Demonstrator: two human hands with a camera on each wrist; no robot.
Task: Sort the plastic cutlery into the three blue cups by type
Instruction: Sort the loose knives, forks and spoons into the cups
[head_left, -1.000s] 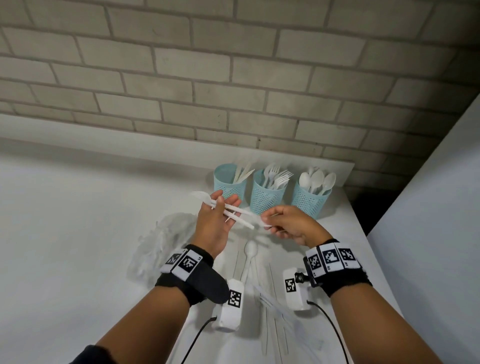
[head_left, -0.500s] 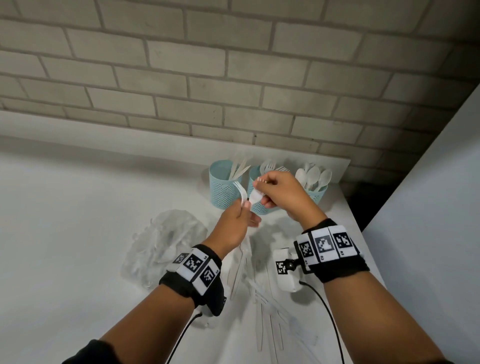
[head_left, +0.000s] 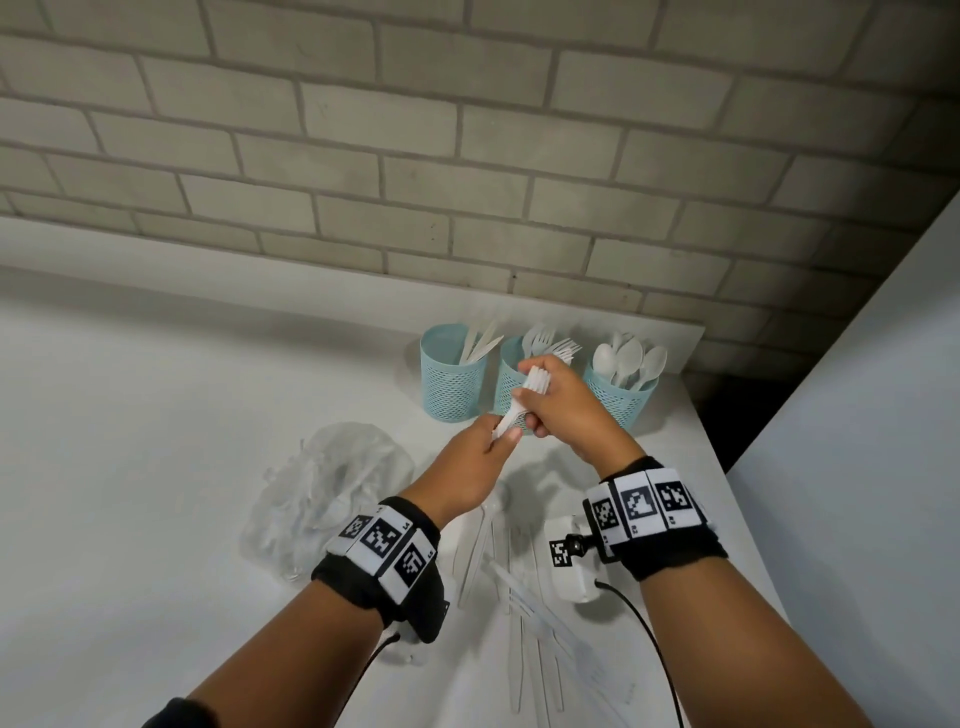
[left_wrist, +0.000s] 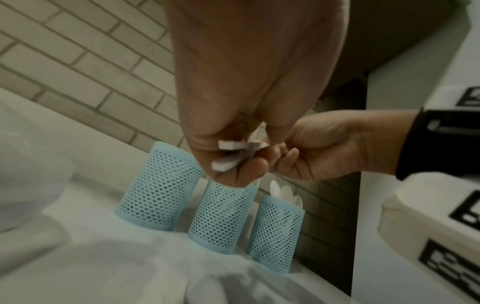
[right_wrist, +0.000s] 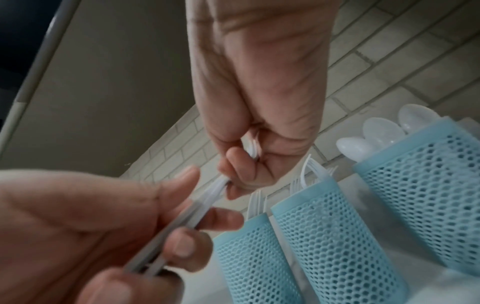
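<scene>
Three blue mesh cups stand in a row at the back of the white table (head_left: 156, 467). The left cup (head_left: 451, 382) holds knives, the middle cup (head_left: 506, 376) forks, the right cup (head_left: 623, 400) spoons. Both hands hold one tilted bundle of white forks (head_left: 517, 410) in front of the middle cup. My left hand (head_left: 496, 441) pinches the handle ends (right_wrist: 166, 232), which show at my fingertips (left_wrist: 228, 146). My right hand (head_left: 543, 408) is curled round the upper part (right_wrist: 221, 185), tines poking above the fist.
A crumpled clear plastic bag (head_left: 322, 488) lies left of my arms. Loose white cutlery and clear wrappers (head_left: 524, 597) lie on the table between my forearms. A white panel (head_left: 857, 415) rises past the table's right edge; a brick wall stands behind the cups.
A second ago the left hand held the cutlery fanned out while the right pinched one end. Both hands rose towards the cups, and the pieces are now gathered into one bundle.
</scene>
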